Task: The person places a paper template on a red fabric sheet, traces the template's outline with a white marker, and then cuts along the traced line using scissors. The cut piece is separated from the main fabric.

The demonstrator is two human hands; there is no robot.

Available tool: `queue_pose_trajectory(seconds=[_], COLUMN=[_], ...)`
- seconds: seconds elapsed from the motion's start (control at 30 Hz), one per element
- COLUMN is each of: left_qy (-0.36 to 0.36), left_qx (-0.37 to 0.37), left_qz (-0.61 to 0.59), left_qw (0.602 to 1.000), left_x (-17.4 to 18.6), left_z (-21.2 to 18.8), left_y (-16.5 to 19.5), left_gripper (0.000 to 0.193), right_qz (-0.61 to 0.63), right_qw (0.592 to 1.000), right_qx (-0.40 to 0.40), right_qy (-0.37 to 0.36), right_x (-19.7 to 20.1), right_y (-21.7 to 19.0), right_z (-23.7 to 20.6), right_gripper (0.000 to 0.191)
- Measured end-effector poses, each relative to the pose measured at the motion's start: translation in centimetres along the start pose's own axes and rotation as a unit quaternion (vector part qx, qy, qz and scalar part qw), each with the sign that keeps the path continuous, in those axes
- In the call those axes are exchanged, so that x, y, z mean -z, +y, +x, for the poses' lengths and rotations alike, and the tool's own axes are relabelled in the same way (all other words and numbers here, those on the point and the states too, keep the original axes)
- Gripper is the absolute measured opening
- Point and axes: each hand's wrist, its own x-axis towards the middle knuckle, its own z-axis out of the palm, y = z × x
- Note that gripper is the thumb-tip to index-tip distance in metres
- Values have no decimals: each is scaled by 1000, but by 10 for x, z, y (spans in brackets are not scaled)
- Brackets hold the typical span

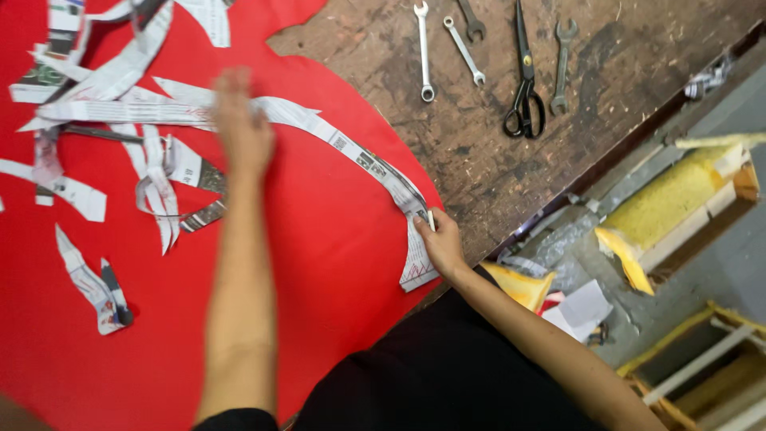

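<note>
A large red sheet [319, 239] covers the left part of a worn wooden table [495, 152]. A long curved strip of printed paper [351, 152] lies across the red sheet. My left hand [239, 120], blurred, rests flat on the strip's far end, fingers together. My right hand [439, 243] pinches the strip's near end by the red sheet's edge, together with a small white stick-like thing. Several other cut paper strips [120, 72] lie scattered at the upper left.
Black scissors [524, 88] and three wrenches [424, 52] lie on the bare wood at the top. A loose paper scrap [96, 287] sits at the lower left. Beyond the table's right edge are a yellow foam block [678, 199], wooden frames [702, 359] and crumpled wrappers.
</note>
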Motion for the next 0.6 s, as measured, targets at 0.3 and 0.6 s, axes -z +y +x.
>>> queue_pose_trajectory(seconds=[0.3, 0.6], left_qy=[-41, -56], left_qx=[116, 95], left_qz=[91, 86], left_qw=[988, 990], left_x=[37, 30], left_z=[-1, -20], left_y=[-82, -90], left_gripper=[69, 64], right_qz=[-107, -136], right_qw=[994, 981], right_qx=[-17, 134], right_qy=[1, 32], right_x=[9, -1], right_y=[-1, -5], right_z=[-12, -9], right_gripper=[19, 28])
